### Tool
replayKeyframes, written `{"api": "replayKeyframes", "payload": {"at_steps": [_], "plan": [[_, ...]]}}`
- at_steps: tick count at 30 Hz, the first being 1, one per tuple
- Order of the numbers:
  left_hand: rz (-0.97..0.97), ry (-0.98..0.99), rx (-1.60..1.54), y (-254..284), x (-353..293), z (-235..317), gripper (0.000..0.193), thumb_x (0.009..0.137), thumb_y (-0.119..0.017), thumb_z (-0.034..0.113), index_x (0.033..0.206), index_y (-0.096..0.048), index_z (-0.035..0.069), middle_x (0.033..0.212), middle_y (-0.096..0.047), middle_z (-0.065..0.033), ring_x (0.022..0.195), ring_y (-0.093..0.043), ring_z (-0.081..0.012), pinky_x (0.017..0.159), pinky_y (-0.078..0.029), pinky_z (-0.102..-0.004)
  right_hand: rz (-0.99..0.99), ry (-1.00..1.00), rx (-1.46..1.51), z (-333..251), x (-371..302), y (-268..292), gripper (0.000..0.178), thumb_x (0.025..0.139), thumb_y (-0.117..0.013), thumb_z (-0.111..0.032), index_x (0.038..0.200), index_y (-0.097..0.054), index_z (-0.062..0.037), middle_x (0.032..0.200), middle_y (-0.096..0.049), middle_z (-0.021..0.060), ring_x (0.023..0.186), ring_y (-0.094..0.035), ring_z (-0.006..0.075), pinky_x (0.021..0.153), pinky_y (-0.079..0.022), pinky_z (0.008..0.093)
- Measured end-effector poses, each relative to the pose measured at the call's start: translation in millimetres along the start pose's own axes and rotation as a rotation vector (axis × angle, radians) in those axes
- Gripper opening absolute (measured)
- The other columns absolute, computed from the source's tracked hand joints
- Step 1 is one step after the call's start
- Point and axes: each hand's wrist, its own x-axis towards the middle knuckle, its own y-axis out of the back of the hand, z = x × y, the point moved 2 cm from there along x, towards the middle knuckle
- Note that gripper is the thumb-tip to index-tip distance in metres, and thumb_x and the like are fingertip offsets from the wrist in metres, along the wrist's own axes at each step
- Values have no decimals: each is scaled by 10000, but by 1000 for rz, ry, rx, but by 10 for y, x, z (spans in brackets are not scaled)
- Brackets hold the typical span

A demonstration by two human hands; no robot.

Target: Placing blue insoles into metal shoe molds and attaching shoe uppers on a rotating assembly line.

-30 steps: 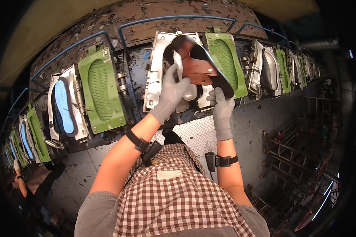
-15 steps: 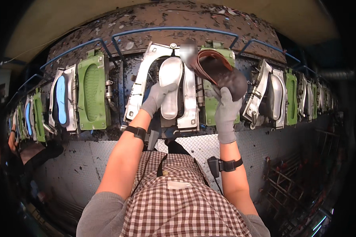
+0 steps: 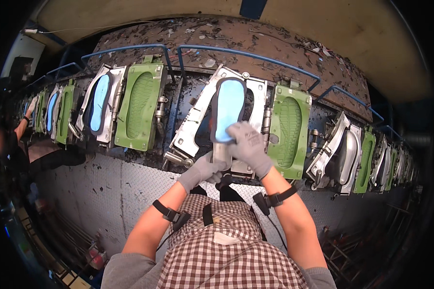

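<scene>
A metal shoe last (image 3: pixel 222 155) stands in the opened silver mould frame (image 3: pixel 190 129) in front of me. Over its toe and most of its length sits a dark shoe upper (image 3: pixel 215 102) with a blue sole board (image 3: pixel 230 103) facing up; the heel end of the last is bare. My right hand (image 3: pixel 250 147), in a grey glove, is closed on the upper's near edge, its thumb side against the blue board. My left hand (image 3: pixel 202 172), gloved too, is at the last's bare heel end, fingers curled around it and partly hidden.
A green sole mould half (image 3: pixel 289 132) lies open to the right, another green half (image 3: pixel 140 106) to the left. More moulds run along both sides. Behind them is a blue rail (image 3: pixel 246 54) and a scrap-strewn brown surface (image 3: pixel 284 58). Another person's arm (image 3: pixel 23 126) reaches in at far left.
The upper, earlier held up by my right hand beside the bare last, is now over the last. My left hand has moved from the last's side down to its heel end.
</scene>
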Motion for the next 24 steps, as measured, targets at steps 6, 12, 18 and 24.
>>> {"api": "replayKeyframes", "payload": {"at_steps": [6,12,18,24], "plan": [[-44,-160,-357,27,-181,-188,524,913,-557,-25,1432,-492,8,1146,-690,-136,961,-708,-184,796,-592,-308,68,129,129,-106,-655,-253,191,787,-702,-198,948,-659,-104,1045,-702,74,925,-640,317,790,-530,439],[266,-394,-557,212,244,305,604,923,-653,131,1450,-444,-75,1335,-612,-140,1179,-606,-210,1040,-478,-335,72,-696,374,10,-112,-93,445,924,-678,-273,1279,-595,-17,1089,-708,156,1021,-685,327,940,-534,414],[154,-583,-573,204,494,733,610,949,-723,141,1488,-482,-11,1329,-637,-129,1174,-619,-213,1014,-517,-337,36,-864,465,98,-107,-445,594,929,-681,-282,1414,-470,-11,938,-683,132,867,-693,314,794,-531,450],[107,-703,-566,121,900,918,726,930,-731,58,1567,-389,-3,1386,-609,-124,1209,-594,-190,1052,-481,-309,276,-725,313,324,-134,-489,483,947,-626,-220,1389,-499,-72,981,-710,129,894,-706,330,789,-525,477]]}}
